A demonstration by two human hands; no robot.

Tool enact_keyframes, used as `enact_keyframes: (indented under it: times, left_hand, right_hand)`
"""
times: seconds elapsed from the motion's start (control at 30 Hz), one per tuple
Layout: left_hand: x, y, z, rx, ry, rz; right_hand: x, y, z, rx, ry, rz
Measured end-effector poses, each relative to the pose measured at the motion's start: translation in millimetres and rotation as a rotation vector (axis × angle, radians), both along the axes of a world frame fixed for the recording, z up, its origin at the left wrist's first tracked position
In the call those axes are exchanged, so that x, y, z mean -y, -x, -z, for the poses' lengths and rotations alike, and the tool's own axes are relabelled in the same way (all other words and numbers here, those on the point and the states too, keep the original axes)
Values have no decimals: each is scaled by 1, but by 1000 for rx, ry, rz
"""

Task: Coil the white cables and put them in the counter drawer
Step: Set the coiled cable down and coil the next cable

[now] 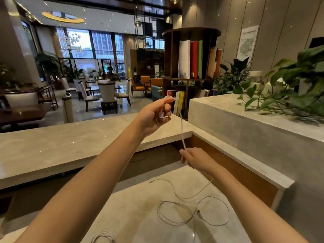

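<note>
My left hand (155,115) is raised above the counter and grips a small loop of a white cable (182,130) in its curled fingers. The cable runs taut down to my right hand (196,159), which pinches it lower down. Past my right hand the same cable trails onto the desk surface (140,207). More white cable (192,213) lies there in loose loops, with a small plug end showing. A coiled white bundle (103,236) peeks in at the bottom edge. No drawer is visible.
A pale stone counter (70,146) wraps around the desk in front and to the right. A raised ledge (245,120) at the right carries a leafy potted plant (289,88). A round bookshelf (191,67) stands behind; lounge chairs fill the hall beyond.
</note>
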State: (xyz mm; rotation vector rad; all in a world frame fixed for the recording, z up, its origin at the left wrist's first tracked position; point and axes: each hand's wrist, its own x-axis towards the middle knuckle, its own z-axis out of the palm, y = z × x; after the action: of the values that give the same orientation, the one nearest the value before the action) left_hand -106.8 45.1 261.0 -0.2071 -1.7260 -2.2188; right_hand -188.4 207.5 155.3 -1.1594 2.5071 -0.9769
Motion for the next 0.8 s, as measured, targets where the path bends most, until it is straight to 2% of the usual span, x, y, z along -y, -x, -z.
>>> enact_keyframes:
  times: [0.07,0.13,0.23,0.37,0.43,0.53,0.6,0.73,0.8]
  left_hand:
    - [-2,-1,4,37,178,-100]
    - [-4,-3,8,80,376,-170]
    - [-8,-5,18,105,608,-262]
    - [-17,-4,34,105,944,-330]
    - [-21,-4,41,114,1090,-368]
    - [-21,-10,42,194,1058,-291]
    - [-18,-18,37,262,936,-171]
    - [-12,-32,32,291,745,48]
    - [-11,-35,34,322,677,66]
  right_hand:
    - [8,-11,-16,-245,-137,20]
    - [10,-20,-32,-405,-170,53]
    - [9,-26,-45,-472,-107,55]
    - [9,-36,-52,-536,-135,18]
    - [6,-38,-57,-566,-48,13]
    - [-2,-34,-69,-616,170,39]
    - [-5,-27,-76,-585,195,-4]
    - [-7,-15,-81,-298,129,-229]
    - [-8,-13,-79,-214,119,-239]
